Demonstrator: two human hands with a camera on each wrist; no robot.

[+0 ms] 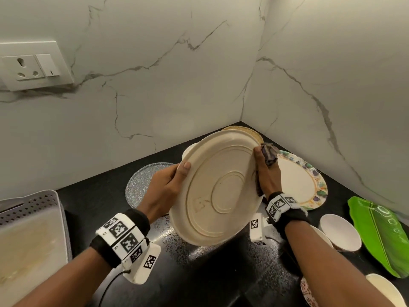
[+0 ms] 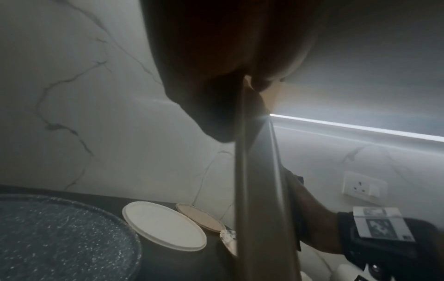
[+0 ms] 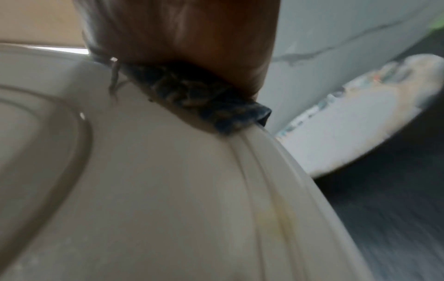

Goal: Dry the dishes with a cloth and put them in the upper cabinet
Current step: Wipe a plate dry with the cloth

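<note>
Plate: the beige plate (image 1: 218, 191) is held tilted above the desk (image 1: 199, 273).
Grip: left hand (image 1: 164, 191) clamped on its rim — right hand (image 1: 266, 173) pressing the cloth (image 1: 269, 152) on the opposite rim.
Risk: a wet rim could be lost — dropped onto the speckled plate (image 1: 143, 182) below.

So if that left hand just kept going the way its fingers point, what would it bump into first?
The left hand already grips the beige plate by its rim, so the plate comes first. Past it, probably the right hand holding the cloth, though depth is unclear.

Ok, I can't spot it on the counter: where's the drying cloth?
In the head view the cloth is bunched in the right hand, pressed on the right rim of the held cream plate.
</note>
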